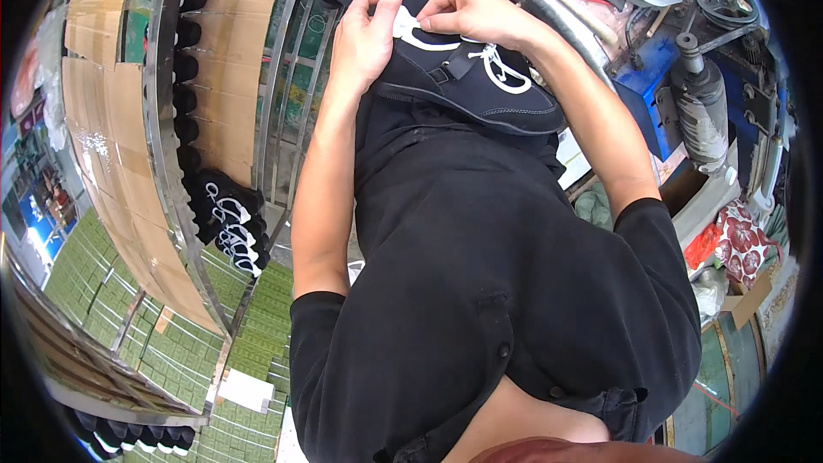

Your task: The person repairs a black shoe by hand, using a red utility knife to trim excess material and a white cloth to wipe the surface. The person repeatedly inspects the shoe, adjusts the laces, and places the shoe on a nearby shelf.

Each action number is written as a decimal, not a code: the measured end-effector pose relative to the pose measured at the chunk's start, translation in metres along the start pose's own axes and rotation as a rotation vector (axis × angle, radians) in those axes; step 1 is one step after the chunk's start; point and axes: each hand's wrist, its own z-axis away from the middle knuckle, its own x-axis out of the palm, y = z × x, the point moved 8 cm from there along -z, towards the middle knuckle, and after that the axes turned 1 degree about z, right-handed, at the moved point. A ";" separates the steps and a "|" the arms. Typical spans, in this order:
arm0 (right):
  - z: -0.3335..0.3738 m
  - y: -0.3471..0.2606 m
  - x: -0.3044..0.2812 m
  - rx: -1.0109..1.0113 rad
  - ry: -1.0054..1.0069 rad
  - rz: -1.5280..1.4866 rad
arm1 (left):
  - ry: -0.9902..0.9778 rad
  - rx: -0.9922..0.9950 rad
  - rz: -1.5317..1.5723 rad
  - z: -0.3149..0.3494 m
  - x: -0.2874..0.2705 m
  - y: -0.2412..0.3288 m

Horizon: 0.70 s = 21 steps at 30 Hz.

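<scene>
Across my lap lies a black fabric piece (514, 107) with a rounded, stitched edge, a dark strap with a buckle and white cord trim in loops. At its upper part, a small white piece (404, 26) sits between my two hands. My left hand (367, 39) is closed at the left side of this white piece, its thumb pointing up. From the right, my right hand (471, 13) pinches the white piece between thumb and fingertips. The fingers partly hide it, so its exact kind is unclear.
A metal rack (161, 94) with cardboard-lined shelves stands at my left, holding a row of dark rounded items (185, 73). Black pieces with white loops (230, 219) are stacked on it. At right are a machine with a pulley (727, 7), a grey cylinder (699, 111) and a blue box (645, 103).
</scene>
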 end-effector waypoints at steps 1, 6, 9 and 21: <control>-0.001 0.002 0.000 0.009 0.000 -0.015 | 0.001 -0.005 -0.008 0.000 0.001 -0.001; -0.005 0.014 0.002 0.085 -0.007 -0.107 | 0.005 0.004 0.003 -0.001 0.001 0.004; 0.000 0.011 0.003 0.127 0.010 -0.148 | 0.016 0.030 0.009 -0.001 0.000 0.004; 0.092 -0.103 0.016 -0.621 0.390 0.302 | -0.021 0.836 0.297 0.090 -0.018 0.080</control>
